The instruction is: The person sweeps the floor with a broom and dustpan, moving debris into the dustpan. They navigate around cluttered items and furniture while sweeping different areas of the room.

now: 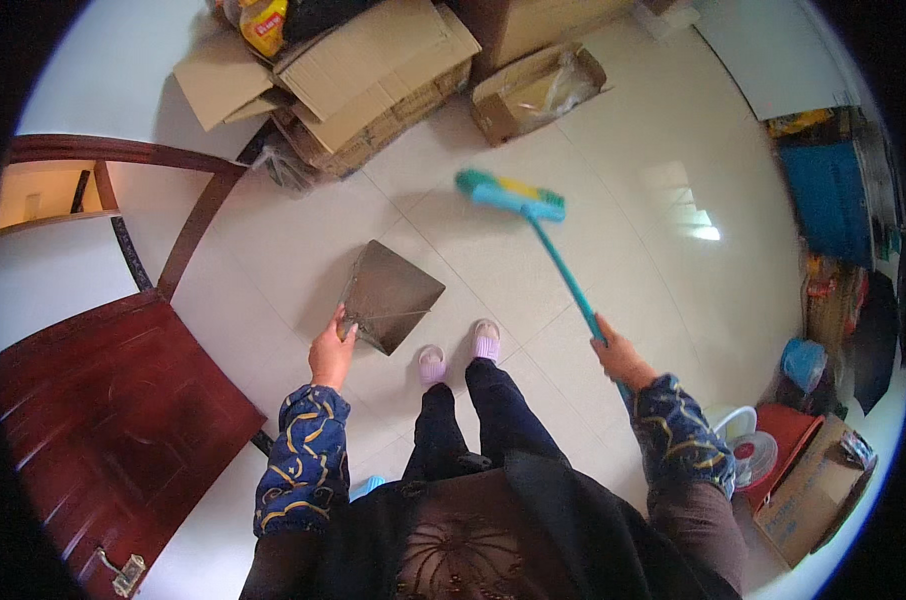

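My left hand (333, 352) grips the back end of a dull metal dustpan (397, 289), in front of my feet and to their left. A thin stalk or wire crosses the dustpan's face, and some debris seems to cling near my fingers. In my right hand (622, 356) is the teal handle of a broom (562, 266). The broom's light blue head (509, 201), with green and yellow bristles, points away from me and is slightly blurred. Whether the bristles touch the floor I cannot tell. Broom head and dustpan are apart.
Pale tiles (633, 285) cover the floor. Cardboard boxes (378, 82) and an open carton holding clear plastic (539, 94) stand ahead. A dark red door (130, 427) is at the left. Along the right are a fan (753, 459), a blue container (828, 199) and another carton (809, 487).
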Demonstrator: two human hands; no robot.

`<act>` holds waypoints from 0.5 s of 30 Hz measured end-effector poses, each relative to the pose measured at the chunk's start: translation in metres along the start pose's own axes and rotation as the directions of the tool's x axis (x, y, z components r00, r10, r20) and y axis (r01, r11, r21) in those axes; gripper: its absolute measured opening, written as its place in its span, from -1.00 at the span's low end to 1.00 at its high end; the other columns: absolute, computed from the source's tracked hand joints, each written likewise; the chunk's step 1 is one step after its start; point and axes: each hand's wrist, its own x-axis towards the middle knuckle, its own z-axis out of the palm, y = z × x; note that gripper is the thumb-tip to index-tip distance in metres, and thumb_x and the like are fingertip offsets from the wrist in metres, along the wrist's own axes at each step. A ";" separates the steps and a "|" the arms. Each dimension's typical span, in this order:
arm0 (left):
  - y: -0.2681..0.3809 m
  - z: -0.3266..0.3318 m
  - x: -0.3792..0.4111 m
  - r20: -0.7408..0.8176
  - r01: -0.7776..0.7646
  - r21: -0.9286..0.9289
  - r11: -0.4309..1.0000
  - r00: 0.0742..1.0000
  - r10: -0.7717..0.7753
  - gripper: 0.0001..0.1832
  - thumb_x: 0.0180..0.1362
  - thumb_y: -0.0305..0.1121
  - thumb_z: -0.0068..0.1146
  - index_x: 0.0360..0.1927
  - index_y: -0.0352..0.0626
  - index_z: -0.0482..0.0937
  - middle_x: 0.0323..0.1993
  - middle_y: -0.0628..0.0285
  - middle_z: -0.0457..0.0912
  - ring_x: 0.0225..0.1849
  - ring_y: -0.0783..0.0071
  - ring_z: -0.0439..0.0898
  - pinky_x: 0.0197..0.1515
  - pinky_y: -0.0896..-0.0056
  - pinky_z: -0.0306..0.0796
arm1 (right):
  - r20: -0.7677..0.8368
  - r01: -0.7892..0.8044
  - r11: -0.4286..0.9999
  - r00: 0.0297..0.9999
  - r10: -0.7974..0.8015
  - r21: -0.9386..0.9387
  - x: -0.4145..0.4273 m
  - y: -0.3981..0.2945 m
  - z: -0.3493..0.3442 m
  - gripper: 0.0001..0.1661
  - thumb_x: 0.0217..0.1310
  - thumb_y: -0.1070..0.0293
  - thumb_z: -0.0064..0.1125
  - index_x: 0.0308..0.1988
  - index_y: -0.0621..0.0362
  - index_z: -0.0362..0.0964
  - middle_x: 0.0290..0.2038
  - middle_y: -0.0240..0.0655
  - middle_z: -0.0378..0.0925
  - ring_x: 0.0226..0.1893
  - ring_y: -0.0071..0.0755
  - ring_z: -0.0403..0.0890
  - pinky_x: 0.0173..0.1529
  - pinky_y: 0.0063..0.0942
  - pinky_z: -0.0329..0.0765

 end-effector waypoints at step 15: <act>-0.040 0.031 -0.017 0.179 -0.073 0.164 0.984 0.983 0.043 -0.38 0.06 -0.24 0.17 0.23 0.41 0.30 -0.30 0.10 0.62 -0.27 0.05 0.60 -0.24 0.12 0.46 | 0.421 -0.127 0.807 0.893 -0.161 0.577 -0.101 -0.035 0.158 -0.08 0.15 0.45 0.05 0.38 -0.08 -0.27 -0.58 -0.44 0.30 -0.67 -0.57 0.37 -0.64 -0.51 0.36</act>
